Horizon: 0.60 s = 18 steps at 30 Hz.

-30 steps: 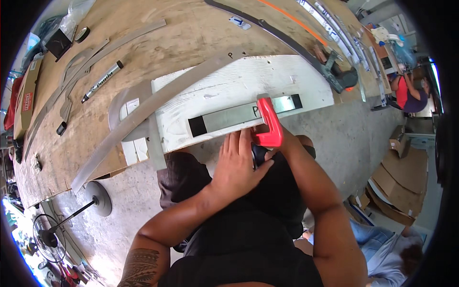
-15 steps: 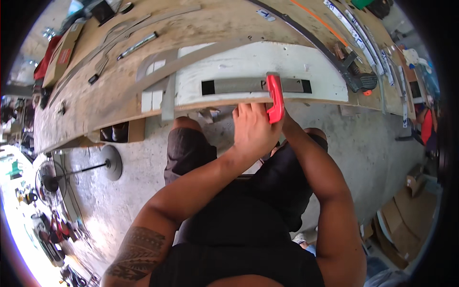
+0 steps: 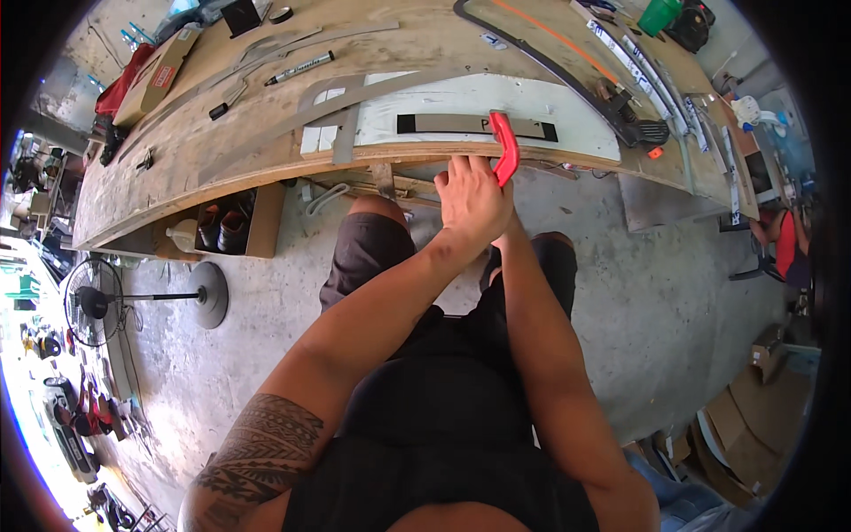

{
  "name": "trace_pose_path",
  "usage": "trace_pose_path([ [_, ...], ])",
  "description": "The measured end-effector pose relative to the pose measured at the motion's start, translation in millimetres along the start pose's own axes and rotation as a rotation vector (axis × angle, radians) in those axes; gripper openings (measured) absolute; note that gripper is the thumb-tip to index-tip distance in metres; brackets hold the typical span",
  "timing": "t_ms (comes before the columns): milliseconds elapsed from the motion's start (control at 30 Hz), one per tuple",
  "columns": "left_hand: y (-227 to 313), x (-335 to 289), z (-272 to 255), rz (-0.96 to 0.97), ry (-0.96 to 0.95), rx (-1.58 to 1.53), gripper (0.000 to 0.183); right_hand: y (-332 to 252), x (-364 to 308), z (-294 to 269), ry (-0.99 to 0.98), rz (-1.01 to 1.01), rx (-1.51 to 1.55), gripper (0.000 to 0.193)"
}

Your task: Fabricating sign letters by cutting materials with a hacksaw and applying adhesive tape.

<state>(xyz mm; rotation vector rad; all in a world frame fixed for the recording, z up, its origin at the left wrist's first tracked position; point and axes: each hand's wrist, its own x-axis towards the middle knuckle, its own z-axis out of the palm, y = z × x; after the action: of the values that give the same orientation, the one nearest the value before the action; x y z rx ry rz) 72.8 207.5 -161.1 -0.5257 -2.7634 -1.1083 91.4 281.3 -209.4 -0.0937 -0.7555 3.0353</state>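
Here, hands together just below workbench (image 3: pixel 425 53) edge: left hand (image 3: pixel 472 197) curled beside red C-clamp (image 3: pixel 505 146), right hand (image 3: pixel 509 232) mostly hidden behind; cannot tell either grip. Clamp's top over metal strip (image 3: pixel 439 124) on white board (image 3: pixel 581 133). Leftward underneath, open cardboard box (image 3: pixel 264 220) holds dark shoes (image 3: pixel 232 232); pale jug (image 3: pixel 183 234) near shoes.

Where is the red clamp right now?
In the head view, the red clamp is above and right of centre, at the front edge of the white board, its upper end over the metal strip and its lower end beside the left hand.
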Motion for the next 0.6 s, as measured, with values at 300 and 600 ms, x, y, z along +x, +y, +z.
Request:
trace_pose_path([
  [300, 2, -2, 7, 0.081, 0.087, -0.029, 0.040, 17, 47, -98, 0.195, -0.069, -0.313, 0.031],
  [600, -4, -2, 10, -0.025, 0.056, -0.162, 0.037, 45, 68, -114, -0.064, -0.439, -0.728, 0.028],
])
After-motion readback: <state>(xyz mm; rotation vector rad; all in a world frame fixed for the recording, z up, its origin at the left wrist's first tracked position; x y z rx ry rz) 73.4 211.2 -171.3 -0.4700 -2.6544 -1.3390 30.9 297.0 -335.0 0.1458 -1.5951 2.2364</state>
